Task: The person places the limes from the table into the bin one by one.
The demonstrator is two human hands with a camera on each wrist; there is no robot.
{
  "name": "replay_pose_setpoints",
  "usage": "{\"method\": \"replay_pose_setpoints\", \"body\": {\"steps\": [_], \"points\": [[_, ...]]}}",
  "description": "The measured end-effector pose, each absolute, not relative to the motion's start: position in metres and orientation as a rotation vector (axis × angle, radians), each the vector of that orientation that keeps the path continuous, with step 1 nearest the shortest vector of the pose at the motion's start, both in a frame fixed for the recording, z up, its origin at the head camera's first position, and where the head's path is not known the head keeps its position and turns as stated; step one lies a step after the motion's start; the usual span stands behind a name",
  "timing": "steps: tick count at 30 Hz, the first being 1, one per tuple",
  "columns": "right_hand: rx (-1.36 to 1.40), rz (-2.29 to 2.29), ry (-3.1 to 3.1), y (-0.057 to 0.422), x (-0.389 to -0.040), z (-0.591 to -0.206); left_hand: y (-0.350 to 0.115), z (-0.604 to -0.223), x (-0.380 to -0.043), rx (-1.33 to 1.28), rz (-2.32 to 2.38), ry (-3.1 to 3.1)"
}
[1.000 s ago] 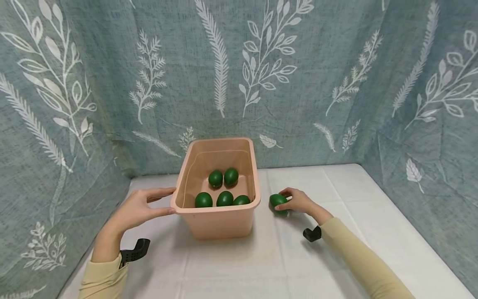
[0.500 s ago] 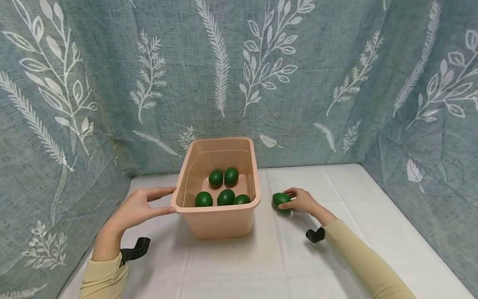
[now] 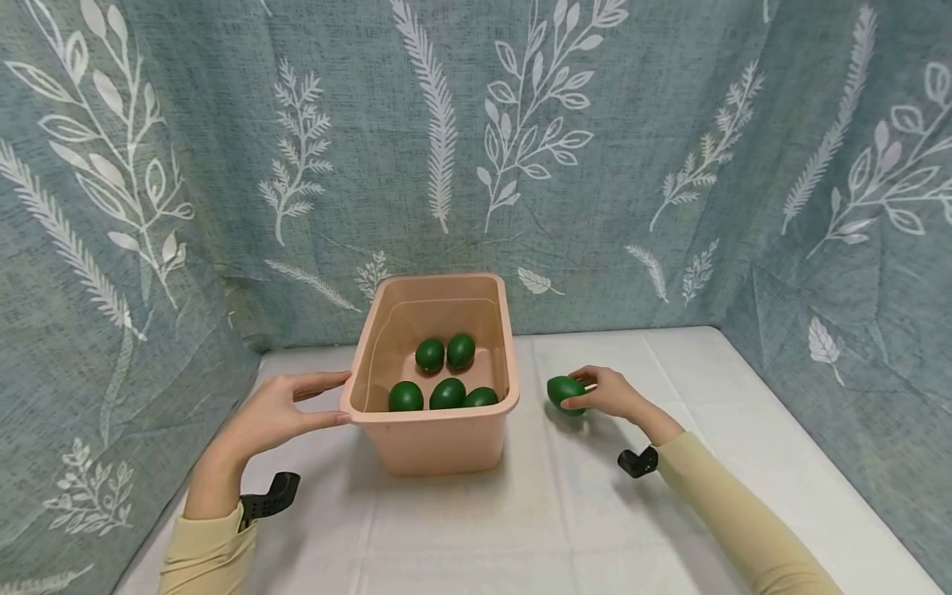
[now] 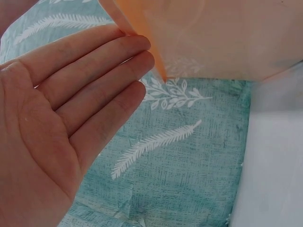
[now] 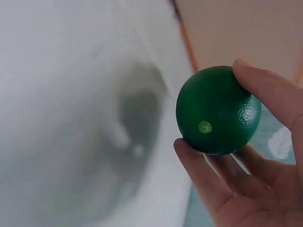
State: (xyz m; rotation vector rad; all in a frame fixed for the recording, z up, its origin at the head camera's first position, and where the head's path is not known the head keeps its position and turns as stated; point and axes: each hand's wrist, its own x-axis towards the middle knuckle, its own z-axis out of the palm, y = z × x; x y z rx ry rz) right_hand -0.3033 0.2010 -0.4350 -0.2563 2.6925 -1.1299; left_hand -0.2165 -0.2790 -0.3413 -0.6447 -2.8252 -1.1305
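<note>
My right hand (image 3: 611,393) pinches a dark green lime (image 3: 564,394) between thumb and fingers, right of a peach-coloured plastic bin (image 3: 446,446). In the right wrist view this lime (image 5: 220,106) shows a pale stem scar, and a shadow lies apart from it on the cloth, so it is held just above. Several more limes lie inside the bin, among them one at the front left (image 3: 405,397). At the bin's left rim, my left hand (image 3: 264,417) rests its fingertips and thumb; the left wrist view shows its fingers (image 4: 90,71) straight.
White cloth (image 3: 461,537) covers the table under the bin. Blue-green curtains (image 3: 357,165) with white leaf prints stand close behind and at both sides. Each wrist wears a black camera mount, such as the left one (image 3: 271,497).
My right hand has drawn the lime slightly rightward and up off the cloth. The left hand stays at the rim, and the bin has not moved.
</note>
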Motion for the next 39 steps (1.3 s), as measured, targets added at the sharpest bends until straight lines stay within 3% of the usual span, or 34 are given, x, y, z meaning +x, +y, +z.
{"method": "replay_pose_setpoints", "body": {"steps": [39], "points": [[-0.518,-0.993,2.762,0.164,-0.331,-0.3,-0.281,-0.343,-0.218,-0.65,-1.075,-2.822]]}}
